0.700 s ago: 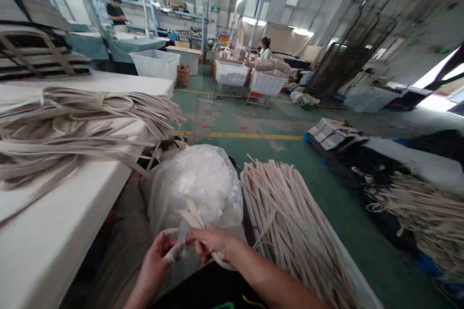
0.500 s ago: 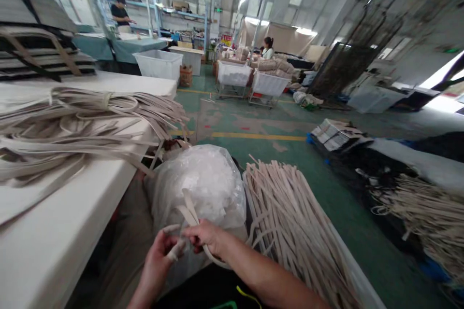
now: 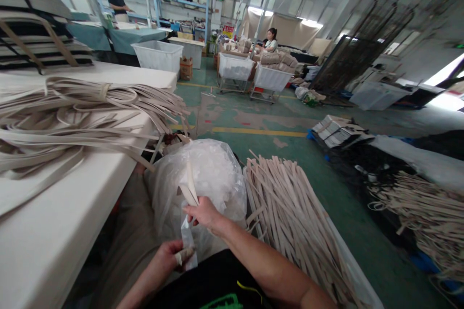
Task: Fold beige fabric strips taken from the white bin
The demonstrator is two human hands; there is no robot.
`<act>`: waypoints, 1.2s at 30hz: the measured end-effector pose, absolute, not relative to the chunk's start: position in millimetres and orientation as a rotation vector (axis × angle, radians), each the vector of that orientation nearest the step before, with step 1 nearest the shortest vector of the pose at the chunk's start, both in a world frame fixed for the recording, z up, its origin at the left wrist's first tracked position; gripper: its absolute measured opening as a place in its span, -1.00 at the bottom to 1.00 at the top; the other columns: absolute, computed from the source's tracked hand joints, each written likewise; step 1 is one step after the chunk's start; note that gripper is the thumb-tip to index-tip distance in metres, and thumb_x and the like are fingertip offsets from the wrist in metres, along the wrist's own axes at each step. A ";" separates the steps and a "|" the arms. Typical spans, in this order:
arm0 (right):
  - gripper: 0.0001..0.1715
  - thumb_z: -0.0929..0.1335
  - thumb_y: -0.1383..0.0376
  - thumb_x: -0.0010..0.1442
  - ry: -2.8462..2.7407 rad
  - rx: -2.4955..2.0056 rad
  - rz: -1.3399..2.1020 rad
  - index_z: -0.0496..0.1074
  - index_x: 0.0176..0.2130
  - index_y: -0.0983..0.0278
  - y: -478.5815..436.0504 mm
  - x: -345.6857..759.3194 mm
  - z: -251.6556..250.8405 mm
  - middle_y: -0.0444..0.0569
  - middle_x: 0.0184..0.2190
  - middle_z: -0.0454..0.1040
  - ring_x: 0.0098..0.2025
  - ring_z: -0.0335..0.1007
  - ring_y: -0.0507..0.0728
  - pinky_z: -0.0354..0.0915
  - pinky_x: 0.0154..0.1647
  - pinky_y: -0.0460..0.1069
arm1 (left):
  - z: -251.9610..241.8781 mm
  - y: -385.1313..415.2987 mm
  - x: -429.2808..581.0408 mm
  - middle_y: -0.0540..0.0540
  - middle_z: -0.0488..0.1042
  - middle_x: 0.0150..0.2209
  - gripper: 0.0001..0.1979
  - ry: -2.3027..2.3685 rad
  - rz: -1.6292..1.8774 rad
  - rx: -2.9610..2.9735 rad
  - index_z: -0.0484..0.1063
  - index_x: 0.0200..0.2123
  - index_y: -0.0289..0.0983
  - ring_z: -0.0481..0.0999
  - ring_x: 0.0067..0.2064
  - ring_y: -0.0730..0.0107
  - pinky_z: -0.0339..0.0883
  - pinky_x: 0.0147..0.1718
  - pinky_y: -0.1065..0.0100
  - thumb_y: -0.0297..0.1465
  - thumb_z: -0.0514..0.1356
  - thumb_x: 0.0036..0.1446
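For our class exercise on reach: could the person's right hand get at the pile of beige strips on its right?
Probably yes: the pile of beige strips lies uncovered beside the right forearm. The right hand holds a beige band, though, which might hinder grasping.

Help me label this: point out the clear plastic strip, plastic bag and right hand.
Clear plastic strip point(image 3: 186, 235): head view, middle stretch.
Plastic bag point(image 3: 166, 194): head view, left wall.
Right hand point(image 3: 204, 212): head view, back of hand.

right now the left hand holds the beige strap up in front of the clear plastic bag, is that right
Not the left: the head view shows the right hand holding the beige strap up in front of the clear plastic bag. The left hand is lower, at a clear plastic strip.
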State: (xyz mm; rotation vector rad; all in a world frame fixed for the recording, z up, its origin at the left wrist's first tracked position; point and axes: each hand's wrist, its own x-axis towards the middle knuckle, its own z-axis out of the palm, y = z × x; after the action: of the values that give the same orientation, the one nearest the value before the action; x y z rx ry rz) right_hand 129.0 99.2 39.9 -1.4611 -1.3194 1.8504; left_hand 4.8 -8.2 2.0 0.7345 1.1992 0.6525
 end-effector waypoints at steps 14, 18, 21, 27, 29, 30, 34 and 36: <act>-0.39 0.13 -0.08 0.33 -1.250 -1.313 1.883 0.28 0.02 0.36 92.1 150.9 39.5 -0.15 -0.56 0.46 -0.75 0.02 -0.08 0.29 -0.64 -0.09 | 154.5 105.5 -61.1 -0.15 0.55 -0.55 -0.54 1.195 1.508 0.598 0.57 -0.53 -0.42 0.48 -0.51 0.38 0.40 -0.55 0.44 -0.27 0.57 -0.54; -0.37 0.27 -0.11 0.19 -1.154 -1.159 1.853 0.32 -0.04 0.34 77.5 162.7 49.6 -0.08 -0.42 0.52 -0.74 0.15 -0.08 0.19 -0.69 -0.12 | 234.0 127.2 -66.5 -0.02 0.52 -0.54 -0.64 0.950 1.926 0.812 0.53 -0.53 -0.35 0.49 -0.47 0.45 0.46 -0.45 0.47 -0.29 0.55 -0.36; -0.50 0.36 0.00 0.10 -1.071 -1.081 1.887 0.38 -0.15 0.34 66.3 173.8 60.7 -0.06 -0.37 0.52 -0.70 0.23 -0.07 0.14 -0.69 -0.14 | 227.2 110.4 -52.7 0.01 0.48 -0.57 -0.60 0.836 1.932 0.768 0.48 -0.58 -0.32 0.45 -0.50 0.47 0.45 -0.50 0.49 -0.23 0.56 -0.39; -0.48 0.28 -0.03 0.20 -1.216 -1.095 1.863 0.42 -0.13 0.36 51.6 205.7 80.2 -0.12 -0.55 0.48 -0.74 0.17 -0.07 0.01 -0.73 -0.16 | 93.6 53.2 -37.6 -0.02 0.49 -0.55 -0.80 1.215 1.440 -0.050 0.43 -0.54 -0.31 0.47 -0.56 0.48 0.45 -0.59 0.48 -0.41 0.36 0.04; -0.36 0.21 -0.11 0.26 -1.258 -1.154 1.800 0.38 -0.02 0.36 51.4 214.0 84.5 -0.17 -0.63 0.43 -0.76 0.12 -0.06 0.00 -0.74 -0.15 | 70.6 38.2 -45.2 -0.03 0.52 -0.49 -0.79 1.269 1.456 -0.131 0.46 -0.48 -0.32 0.51 -0.52 0.49 0.47 -0.56 0.49 -0.52 0.16 0.22; -0.34 0.21 -0.13 0.26 -1.286 -1.180 1.781 0.38 0.00 0.36 52.2 216.8 86.7 -0.17 -0.64 0.41 -0.76 0.13 -0.05 0.02 -0.73 -0.15 | 66.6 33.3 -49.9 -0.04 0.53 -0.46 -0.76 1.283 1.488 -0.140 0.48 -0.45 -0.32 0.53 -0.50 0.49 0.47 -0.54 0.50 -0.55 0.10 0.25; -0.48 0.30 -0.04 0.22 -1.403 -1.123 1.821 0.43 -0.08 0.34 57.7 216.7 96.9 -0.02 -0.37 0.55 -0.64 0.32 -0.04 0.18 -0.60 -0.12 | 74.7 28.3 -60.5 -0.06 0.57 -0.40 -0.75 1.259 1.537 -0.144 0.51 -0.37 -0.34 0.57 -0.45 0.48 0.49 -0.52 0.50 -0.54 0.07 0.28; -0.52 0.32 -0.01 0.21 -1.441 -1.051 1.852 0.43 -0.09 0.33 58.9 211.3 102.1 0.01 -0.29 0.56 -0.62 0.35 -0.04 0.20 -0.58 -0.13 | 79.0 29.5 -58.1 -0.06 0.57 -0.39 -0.77 1.210 1.508 -0.167 0.52 -0.34 -0.34 0.57 -0.45 0.49 0.49 -0.53 0.50 -0.52 0.08 0.29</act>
State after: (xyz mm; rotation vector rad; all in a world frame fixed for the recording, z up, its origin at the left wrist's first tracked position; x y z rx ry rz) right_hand 211.3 58.9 102.1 -1.0506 -1.4413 1.8521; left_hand -58.1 29.5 79.0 -0.1674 1.2099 1.5084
